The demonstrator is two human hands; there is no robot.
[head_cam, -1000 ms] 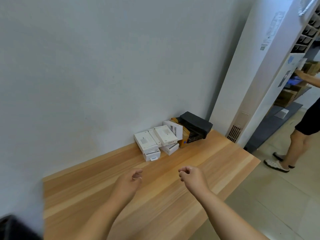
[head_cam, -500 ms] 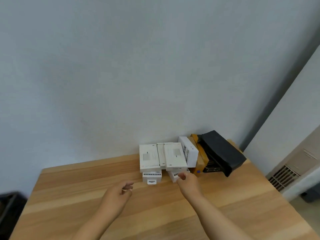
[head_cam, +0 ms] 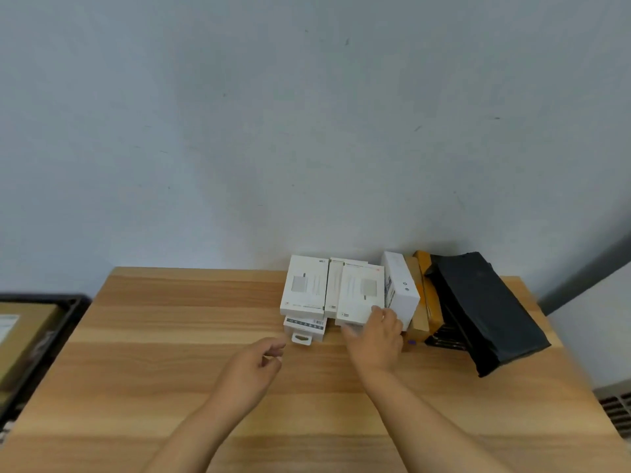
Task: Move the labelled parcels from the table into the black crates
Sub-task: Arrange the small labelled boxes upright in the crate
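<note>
A cluster of parcels sits at the back of the wooden table (head_cam: 170,370) against the wall. It holds flat white boxes (head_cam: 304,285), a white box on edge (head_cam: 401,285), brown and yellow boxes (head_cam: 423,302) and a black plastic bag parcel (head_cam: 485,308). My right hand (head_cam: 375,336) grips the near right corner of the top white box (head_cam: 358,291), thumb on top. My left hand (head_cam: 252,373) hovers above the table with loosely curled fingers, holding nothing, just short of a small white box with a hang tab (head_cam: 304,331).
A black crate (head_cam: 51,332) stands beside the table's left edge with a brown labelled carton (head_cam: 20,336) inside. A grey wall rises right behind the parcels. A white unit with a vent grille (head_cam: 614,407) stands at the lower right.
My view has swung left and centred on the parcels. My right hand has reached forward and taken hold of the top white box's corner. My left hand has moved a little closer to the stack.
</note>
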